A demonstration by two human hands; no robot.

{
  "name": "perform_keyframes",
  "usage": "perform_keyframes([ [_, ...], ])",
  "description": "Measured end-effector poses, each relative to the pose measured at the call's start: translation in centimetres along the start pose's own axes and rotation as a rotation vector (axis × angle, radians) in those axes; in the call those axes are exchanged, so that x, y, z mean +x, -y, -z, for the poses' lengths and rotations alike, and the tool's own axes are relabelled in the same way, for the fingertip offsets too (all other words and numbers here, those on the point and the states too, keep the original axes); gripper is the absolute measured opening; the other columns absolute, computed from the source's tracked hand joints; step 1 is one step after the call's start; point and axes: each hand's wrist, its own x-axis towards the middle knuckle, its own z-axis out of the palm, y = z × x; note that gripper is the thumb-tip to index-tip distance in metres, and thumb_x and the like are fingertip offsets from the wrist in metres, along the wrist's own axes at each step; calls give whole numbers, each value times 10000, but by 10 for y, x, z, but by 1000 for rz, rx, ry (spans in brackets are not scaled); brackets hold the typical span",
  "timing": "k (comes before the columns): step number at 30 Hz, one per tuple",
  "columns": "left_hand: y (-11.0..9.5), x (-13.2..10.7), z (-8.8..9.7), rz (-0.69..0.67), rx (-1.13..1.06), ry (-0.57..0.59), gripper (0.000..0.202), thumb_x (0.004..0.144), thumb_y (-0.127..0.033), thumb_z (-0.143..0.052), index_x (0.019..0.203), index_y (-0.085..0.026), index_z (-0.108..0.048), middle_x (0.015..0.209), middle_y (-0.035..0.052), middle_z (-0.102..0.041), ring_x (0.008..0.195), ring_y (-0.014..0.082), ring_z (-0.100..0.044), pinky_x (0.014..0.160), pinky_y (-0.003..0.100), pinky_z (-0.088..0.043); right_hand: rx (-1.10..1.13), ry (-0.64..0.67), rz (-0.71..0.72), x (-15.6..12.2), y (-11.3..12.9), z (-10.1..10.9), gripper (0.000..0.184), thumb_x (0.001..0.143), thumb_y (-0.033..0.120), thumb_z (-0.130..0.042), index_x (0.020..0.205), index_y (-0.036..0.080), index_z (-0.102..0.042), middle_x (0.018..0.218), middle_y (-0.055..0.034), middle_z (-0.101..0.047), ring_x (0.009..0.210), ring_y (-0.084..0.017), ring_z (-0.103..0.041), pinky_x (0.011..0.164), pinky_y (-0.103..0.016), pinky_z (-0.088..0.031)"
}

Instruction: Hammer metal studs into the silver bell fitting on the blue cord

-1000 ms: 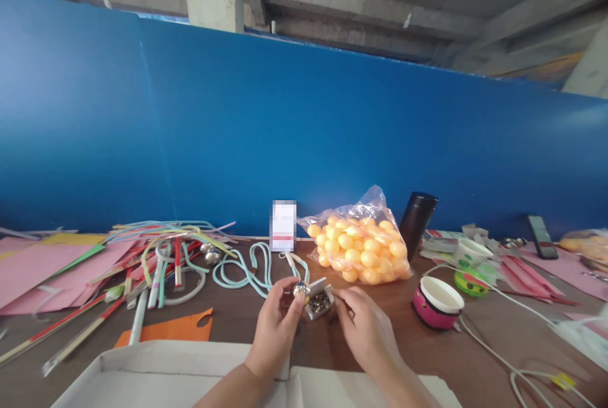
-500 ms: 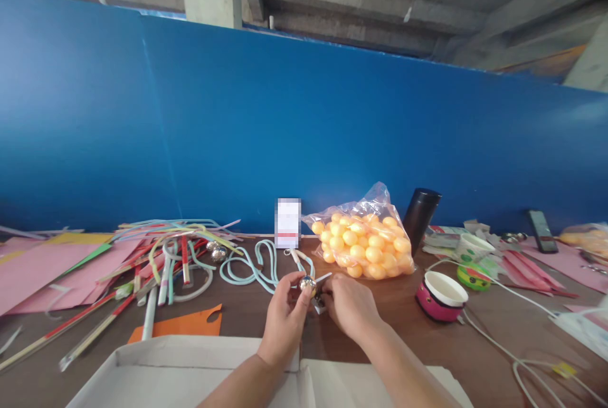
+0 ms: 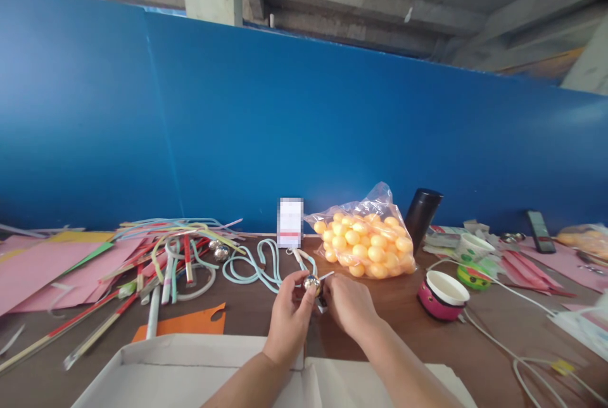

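Note:
My left hand [image 3: 291, 316] pinches a small shiny metal bell [image 3: 311, 282] between thumb and fingers, just above the brown table. My right hand [image 3: 349, 303] is closed beside it, its fingers curled over a small white box [image 3: 322, 300] of metal parts that is mostly hidden underneath. What the right fingers hold, if anything, does not show. A looped pale teal cord [image 3: 254, 265] lies on the table just beyond both hands.
A bag of orange balls [image 3: 368, 243] and a black cylinder [image 3: 422, 213] stand behind. A pink and white bowl [image 3: 443, 295] and white cables lie right. Coloured strips, pink paper [image 3: 57, 272] and two more bells [image 3: 218, 249] lie left. A white cardboard box [image 3: 190, 373] is at the near edge.
My right hand moved left over the small white box, covering the metal parts that were visible before. My left hand kept the bell and rose slightly.

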Motion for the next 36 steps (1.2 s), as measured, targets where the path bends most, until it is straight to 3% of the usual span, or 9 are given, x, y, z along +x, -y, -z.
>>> perform_keyframes([
  [9, -1, 0, 0, 11, -10, -4, 384, 769, -439, -594, 1056, -184, -581, 945, 89, -646, 790, 198, -626, 629, 298, -548, 34, 17, 4, -3, -1, -1, 203, 831, 249, -491, 738, 241, -672, 786, -25, -693, 746, -199, -666, 542, -247, -338],
  [15, -1, 0, 0, 17, -13, 0, 371, 779, -438, -580, 1060, -196, -579, 925, 68, -640, 758, 175, -610, 629, 292, -545, 26, -31, -48, -3, -3, -11, 220, 867, 273, -428, 849, 237, -644, 858, -49, -684, 735, -199, -654, 540, -247, -328],
  [26, -3, -1, -1, 44, -14, -6, 388, 758, -445, -603, 1052, -192, -594, 893, 63, -640, 748, 177, -613, 646, 298, -541, 144, -118, -52, -8, -14, -11, 202, 884, 270, -421, 858, 229, -617, 880, -18, -674, 777, -162, -636, 605, -231, -352],
  [30, -4, 0, 0, 47, 7, -1, 393, 764, -444, -598, 1065, -192, -583, 902, 64, -644, 759, 178, -612, 649, 296, -540, 329, -141, -81, -10, -17, -12, 178, 863, 272, -460, 874, 223, -631, 878, -23, -694, 783, -162, -634, 623, -225, -394],
  [33, -4, 0, 1, 38, 35, 10, 376, 783, -437, -580, 1067, -191, -568, 909, 62, -641, 771, 175, -609, 664, 293, -535, 611, -149, -62, -6, -20, -19, 174, 841, 293, -485, 832, 210, -638, 837, -30, -700, 768, -170, -642, 623, -232, -440],
  [36, -2, 1, 1, 28, 46, 21, 370, 795, -430, -567, 1075, -188, -556, 917, 67, -636, 768, 174, -607, 666, 296, -531, 899, -89, -113, -1, -21, -25, 186, 809, 326, -510, 811, 191, -638, 726, -27, -682, 655, -168, -636, 530, -232, -464],
])
